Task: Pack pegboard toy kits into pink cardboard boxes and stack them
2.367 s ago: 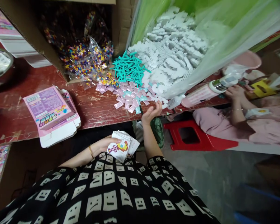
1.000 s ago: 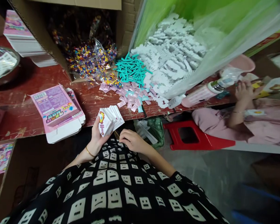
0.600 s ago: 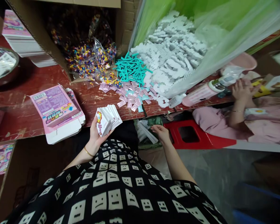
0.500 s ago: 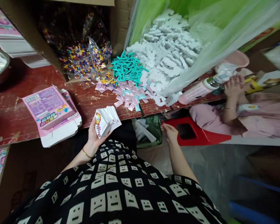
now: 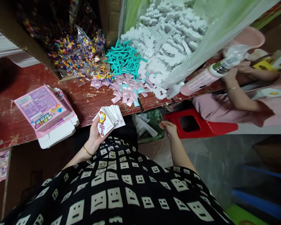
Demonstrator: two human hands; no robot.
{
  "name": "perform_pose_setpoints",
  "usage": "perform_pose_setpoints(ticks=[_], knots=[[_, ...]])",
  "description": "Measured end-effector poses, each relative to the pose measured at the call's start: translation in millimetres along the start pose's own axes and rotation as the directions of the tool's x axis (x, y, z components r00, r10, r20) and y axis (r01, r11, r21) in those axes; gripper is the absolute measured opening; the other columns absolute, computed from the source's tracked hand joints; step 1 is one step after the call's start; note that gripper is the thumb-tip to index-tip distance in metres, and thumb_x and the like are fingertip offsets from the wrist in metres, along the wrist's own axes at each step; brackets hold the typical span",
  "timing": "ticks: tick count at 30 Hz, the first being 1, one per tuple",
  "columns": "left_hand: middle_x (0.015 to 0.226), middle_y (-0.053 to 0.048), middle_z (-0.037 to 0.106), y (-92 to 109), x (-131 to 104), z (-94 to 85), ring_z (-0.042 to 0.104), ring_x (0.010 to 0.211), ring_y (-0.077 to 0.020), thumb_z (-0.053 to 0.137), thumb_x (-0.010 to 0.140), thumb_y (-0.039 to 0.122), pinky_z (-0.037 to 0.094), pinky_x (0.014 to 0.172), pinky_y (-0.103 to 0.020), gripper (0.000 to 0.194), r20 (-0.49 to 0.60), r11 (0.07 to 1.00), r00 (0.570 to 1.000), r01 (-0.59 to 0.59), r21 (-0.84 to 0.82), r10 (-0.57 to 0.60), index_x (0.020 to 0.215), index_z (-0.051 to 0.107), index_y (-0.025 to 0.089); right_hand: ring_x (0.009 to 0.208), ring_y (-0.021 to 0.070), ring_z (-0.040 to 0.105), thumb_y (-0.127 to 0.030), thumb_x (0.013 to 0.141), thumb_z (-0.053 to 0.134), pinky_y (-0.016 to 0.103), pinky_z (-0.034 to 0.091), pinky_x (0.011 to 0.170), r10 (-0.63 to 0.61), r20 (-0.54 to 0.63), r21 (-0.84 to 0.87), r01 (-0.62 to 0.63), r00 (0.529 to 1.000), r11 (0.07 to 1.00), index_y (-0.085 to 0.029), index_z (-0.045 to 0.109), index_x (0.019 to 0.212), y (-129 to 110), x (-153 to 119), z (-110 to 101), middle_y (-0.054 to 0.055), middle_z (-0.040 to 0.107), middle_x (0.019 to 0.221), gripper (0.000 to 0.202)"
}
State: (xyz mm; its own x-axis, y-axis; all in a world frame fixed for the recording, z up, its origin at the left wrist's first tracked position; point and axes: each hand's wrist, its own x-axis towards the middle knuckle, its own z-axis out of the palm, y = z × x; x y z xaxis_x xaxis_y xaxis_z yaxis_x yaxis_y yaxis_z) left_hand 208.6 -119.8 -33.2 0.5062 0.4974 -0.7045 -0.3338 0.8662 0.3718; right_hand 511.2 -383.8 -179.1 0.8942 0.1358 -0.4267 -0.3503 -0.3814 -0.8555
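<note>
A fanned stack of white cards (image 5: 107, 120), the front one printed with a pixel pattern, is held in my left hand (image 5: 95, 136) at the table's front edge. My right hand (image 5: 170, 128) has its fingers pinched together beside a green bag (image 5: 158, 132) of white scraps; a thin line shows at the fingertips, too small to make out. Flat pink boxes (image 5: 44, 109) lie stacked left of the cards. Behind the cards are small pink and blue packets (image 5: 127, 90) and a heap of teal sticks (image 5: 123, 59).
A cardboard box (image 5: 110, 22) holds bags of coloured beads (image 5: 79, 53). White pieces (image 5: 170, 37) fill a large plastic bag. A pink bottle (image 5: 199, 82) stands near another person's arms (image 5: 239, 93). A red stool (image 5: 203, 125) is below the table's right side.
The view has shifted, so the table's objects sit slightly differently. The other person's hands have moved apart and toward the bottle. My hands keep nearly the same pose.
</note>
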Motion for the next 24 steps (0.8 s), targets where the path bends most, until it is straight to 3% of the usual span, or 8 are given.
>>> perform_pose_setpoints(ticks=[6, 9, 11, 13, 15, 16, 19, 24], knots=[[0.086, -0.009, 0.079, -4.6, 1.6, -0.1, 0.077, 0.072, -0.0229, 0.048, 0.098, 0.026, 0.061, 0.090, -0.043, 0.038, 0.030, 1.000, 0.999, 0.018, -0.009, -0.017, 0.132, 0.058, 0.012, 0.104, 0.0306, 0.069, -0.029, 0.061, 0.082, 0.047, 0.055, 0.096, -0.183, -0.135, -0.154, 0.162, 0.974, 0.975, -0.012, 0.072, 0.079, -22.0, -14.2, 10.4, 0.015, 0.077, 0.092, 0.027], [0.095, -0.012, 0.080, -6.1, 6.2, -5.2, 0.078, 0.086, -0.0273, 0.052, 0.094, 0.025, 0.057, 0.099, -0.044, 0.042, 0.048, 0.999, 0.998, 0.039, -0.028, -0.037, 0.134, 0.057, 0.009, 0.099, 0.0265, 0.072, -0.043, 0.072, 0.077, 0.047, 0.055, 0.098, -0.395, 0.067, -0.057, 0.399, 0.916, 0.915, -0.015, 0.074, 0.092, -53.2, -52.2, 43.5, 0.014, 0.077, 0.100, 0.035], [0.098, -0.012, 0.080, -6.6, 8.6, -9.8, 0.077, 0.092, -0.0286, 0.053, 0.093, 0.023, 0.055, 0.103, -0.045, 0.043, 0.054, 0.998, 0.997, 0.055, -0.031, -0.053, 0.133, 0.057, 0.009, 0.092, 0.0225, 0.074, -0.051, 0.081, 0.071, 0.043, 0.058, 0.092, -0.472, 0.326, 0.113, 0.462, 0.819, 0.880, -0.018, 0.073, 0.100, -76.8, -88.5, 72.1, 0.011, 0.077, 0.100, 0.038], [0.099, -0.013, 0.080, -6.9, 9.2, -14.4, 0.077, 0.094, -0.0295, 0.054, 0.092, 0.023, 0.053, 0.106, -0.046, 0.043, 0.071, 0.997, 0.995, 0.075, -0.022, -0.073, 0.131, 0.059, 0.009, 0.088, 0.0193, 0.074, -0.054, 0.083, 0.070, 0.038, 0.061, 0.084, -0.457, 0.564, 0.226, 0.404, 0.688, 0.886, -0.023, 0.067, 0.115, -96.7, -124.8, 100.1, 0.008, 0.077, 0.103, 0.045], [0.100, -0.014, 0.079, -6.9, 8.4, -18.2, 0.076, 0.098, -0.0315, 0.055, 0.091, 0.025, 0.052, 0.106, -0.048, 0.043, 0.112, 0.995, 0.989, 0.099, -0.006, -0.097, 0.130, 0.060, 0.007, 0.088, 0.0181, 0.073, -0.055, 0.080, 0.075, 0.036, 0.061, 0.080, -0.440, 0.688, 0.269, 0.360, 0.577, 0.893, -0.026, 0.059, 0.127, -109.5, -153.7, 123.9, 0.007, 0.075, 0.112, 0.058], [0.101, -0.015, 0.079, -6.5, 7.7, -19.8, 0.076, 0.099, -0.0324, 0.055, 0.090, 0.025, 0.051, 0.107, -0.049, 0.043, 0.140, 0.994, 0.984, 0.111, 0.003, -0.111, 0.129, 0.060, 0.006, 0.092, 0.0187, 0.073, -0.056, 0.077, 0.077, 0.036, 0.061, 0.082, -0.442, 0.711, 0.282, 0.354, 0.547, 0.892, -0.026, 0.056, 0.130, -113.0, -164.3, 133.5, 0.008, 0.074, 0.117, 0.064], [0.102, -0.016, 0.079, -3.8, 5.9, -23.7, 0.075, 0.103, -0.0328, 0.055, 0.090, 0.025, 0.050, 0.108, -0.048, 0.043, 0.199, 0.991, 0.971, 0.134, 0.012, -0.134, 0.127, 0.061, 0.005, 0.105, 0.0229, 0.070, -0.060, 0.077, 0.075, 0.039, 0.058, 0.092, -0.432, 0.726, 0.269, 0.357, 0.535, 0.895, -0.023, 0.059, 0.124, -114.5, -182.1, 152.7, 0.010, 0.072, 0.122, 0.062], [0.104, -0.017, 0.079, -1.2, 4.4, -24.6, 0.073, 0.107, -0.0336, 0.058, 0.089, 0.026, 0.050, 0.108, -0.048, 0.041, 0.177, 0.993, 0.977, 0.121, -0.015, -0.117, 0.123, 0.063, 0.005, 0.106, 0.0250, 0.069, -0.060, 0.086, 0.065, 0.044, 0.054, 0.097, -0.413, 0.722, 0.185, 0.420, 0.555, 0.888, -0.021, 0.062, 0.119, -110.2, -190.0, 161.8, 0.011, 0.072, 0.119, 0.052]])
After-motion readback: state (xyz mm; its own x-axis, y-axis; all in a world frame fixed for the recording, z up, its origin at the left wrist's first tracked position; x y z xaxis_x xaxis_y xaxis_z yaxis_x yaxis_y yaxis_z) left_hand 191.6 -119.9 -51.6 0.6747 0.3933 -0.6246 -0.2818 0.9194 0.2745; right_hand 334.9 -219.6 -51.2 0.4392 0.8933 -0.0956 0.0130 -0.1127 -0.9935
